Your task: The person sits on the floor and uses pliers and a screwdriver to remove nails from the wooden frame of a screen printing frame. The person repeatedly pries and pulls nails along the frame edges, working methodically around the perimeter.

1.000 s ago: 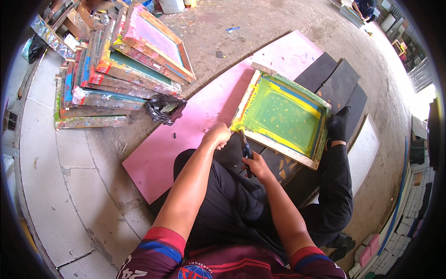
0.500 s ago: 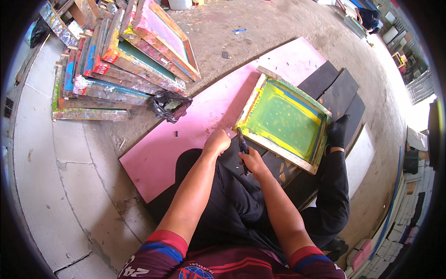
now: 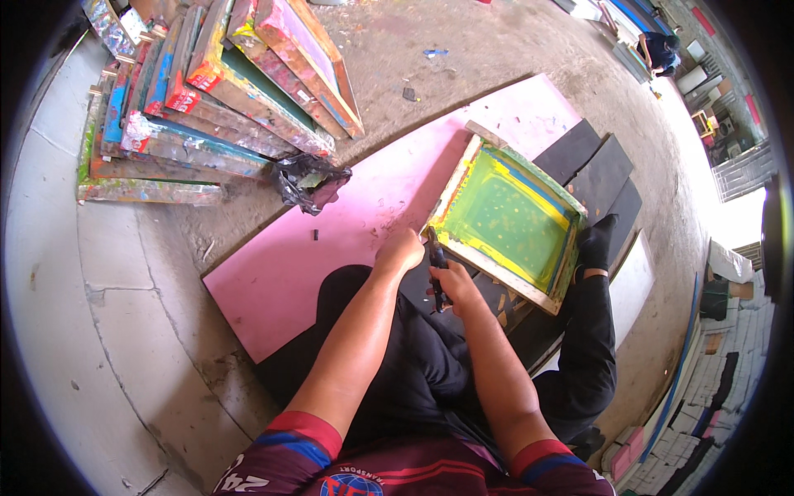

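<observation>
With the right hand grasping the dark, slender tool, control its tip clear of the curled left hand (hold indeterminable), beside the yellow-smeared, green-meshed rectangular wooden frame on flat black sheets.

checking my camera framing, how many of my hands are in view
2: your left hand is by the left corner of the paint-stained frame, and your right hand is wrapped around a dark plier-like tool.
</observation>
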`<state>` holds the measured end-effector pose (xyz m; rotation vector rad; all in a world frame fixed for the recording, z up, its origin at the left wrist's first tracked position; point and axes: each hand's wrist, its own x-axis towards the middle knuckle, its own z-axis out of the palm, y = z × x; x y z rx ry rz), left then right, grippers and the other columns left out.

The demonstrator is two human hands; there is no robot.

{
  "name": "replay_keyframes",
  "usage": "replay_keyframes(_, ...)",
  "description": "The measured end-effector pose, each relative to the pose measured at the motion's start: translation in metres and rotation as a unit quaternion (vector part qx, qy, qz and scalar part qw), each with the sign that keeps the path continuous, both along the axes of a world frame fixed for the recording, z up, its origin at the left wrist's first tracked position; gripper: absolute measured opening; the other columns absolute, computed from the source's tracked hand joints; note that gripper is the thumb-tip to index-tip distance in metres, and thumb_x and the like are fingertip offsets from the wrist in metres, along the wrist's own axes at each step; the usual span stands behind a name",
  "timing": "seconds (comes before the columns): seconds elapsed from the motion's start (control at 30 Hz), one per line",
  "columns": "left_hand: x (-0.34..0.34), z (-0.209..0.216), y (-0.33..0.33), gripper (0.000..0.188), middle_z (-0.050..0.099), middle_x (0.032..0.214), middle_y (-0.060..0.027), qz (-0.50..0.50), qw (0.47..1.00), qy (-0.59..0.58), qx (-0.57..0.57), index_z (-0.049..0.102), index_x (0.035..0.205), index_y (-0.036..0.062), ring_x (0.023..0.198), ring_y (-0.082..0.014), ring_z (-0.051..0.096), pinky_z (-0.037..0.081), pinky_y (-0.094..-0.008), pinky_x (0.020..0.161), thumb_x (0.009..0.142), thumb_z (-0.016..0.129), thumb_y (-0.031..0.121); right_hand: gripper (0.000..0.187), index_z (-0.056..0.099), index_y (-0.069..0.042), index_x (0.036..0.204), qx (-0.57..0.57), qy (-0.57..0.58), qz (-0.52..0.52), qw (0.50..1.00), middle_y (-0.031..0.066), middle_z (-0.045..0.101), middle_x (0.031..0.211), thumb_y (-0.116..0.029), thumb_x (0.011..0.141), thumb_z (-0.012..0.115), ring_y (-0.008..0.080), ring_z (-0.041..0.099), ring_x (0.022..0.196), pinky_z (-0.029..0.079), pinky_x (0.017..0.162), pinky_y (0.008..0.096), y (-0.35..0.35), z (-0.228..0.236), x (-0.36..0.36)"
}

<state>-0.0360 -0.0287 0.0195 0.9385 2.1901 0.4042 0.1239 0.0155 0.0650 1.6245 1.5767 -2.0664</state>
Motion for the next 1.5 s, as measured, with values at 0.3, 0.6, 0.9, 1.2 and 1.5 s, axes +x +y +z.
replay_keyframes(0.3,0.000,0.037,0.009,0.035,0.070,0.121,-0.0259,0.009,0.998,-0.050,-0.047,0.071,0.120,-0.0020,0.113,-0.0410,0.069,0.056,-0.0516,0.094,0.093,0.059,0.017,0.033,0.063,0.003,0.115,0.318,-0.068,0.176,0.929,0.0147,0.067,0.089,-0.022,0.094,0.063,0.0259,0.070,0.077,0.056,0.066,0.0415,0.017,-0.049,0.017)
replay_keyframes(0.6,-0.006,0.028,0.011,0.034,0.070,0.124,-0.0252,0.017,0.995,-0.070,-0.070,0.073,0.118,-0.0019,0.116,-0.0402,0.068,0.057,-0.0500,0.093,0.095,0.060,0.020,0.029,0.058,-0.005,0.122,-0.048,0.005,0.008,0.999,0.0103,0.067,0.102,-0.024,0.100,0.060,0.0230,0.071,0.086,0.056,0.055,0.0426,0.013,0.004,0.012)
replay_keyframes(0.9,0.002,0.005,0.009,0.042,0.075,0.088,-0.0226,0.022,1.000,0.018,-0.001,0.076,0.104,-0.0040,0.087,-0.0383,0.074,0.057,-0.0510,0.081,0.103,0.052,0.031,0.055,0.055,0.004,0.137,0.277,-0.146,0.163,0.936,0.0331,0.068,0.117,-0.023,0.091,0.066,0.0452,0.066,0.114,0.050,0.099,0.0466,-0.002,-0.009,0.002)
replay_keyframes(1.2,-0.004,0.001,0.012,0.043,0.069,0.065,-0.0207,0.024,0.997,-0.063,-0.025,0.073,0.093,-0.0080,0.055,-0.0321,0.069,0.056,-0.0456,0.055,0.104,0.050,0.027,0.063,0.046,0.001,0.150,0.170,0.017,0.034,0.985,0.0196,0.072,0.104,-0.018,0.093,0.066,0.0262,0.071,0.093,0.054,0.086,0.0389,0.002,-0.072,0.030)
replay_keyframes(1.5,-0.007,0.019,0.014,0.034,0.069,0.102,-0.0248,0.048,0.991,-0.108,-0.061,0.072,0.109,-0.0053,0.094,-0.0379,0.068,0.055,-0.0482,0.081,0.098,0.055,0.021,0.067,0.044,0.003,0.151,0.171,-0.055,0.117,0.977,0.0271,0.069,0.117,-0.019,0.090,0.065,0.0341,0.069,0.107,0.051,0.095,0.0413,0.017,-0.053,0.031)
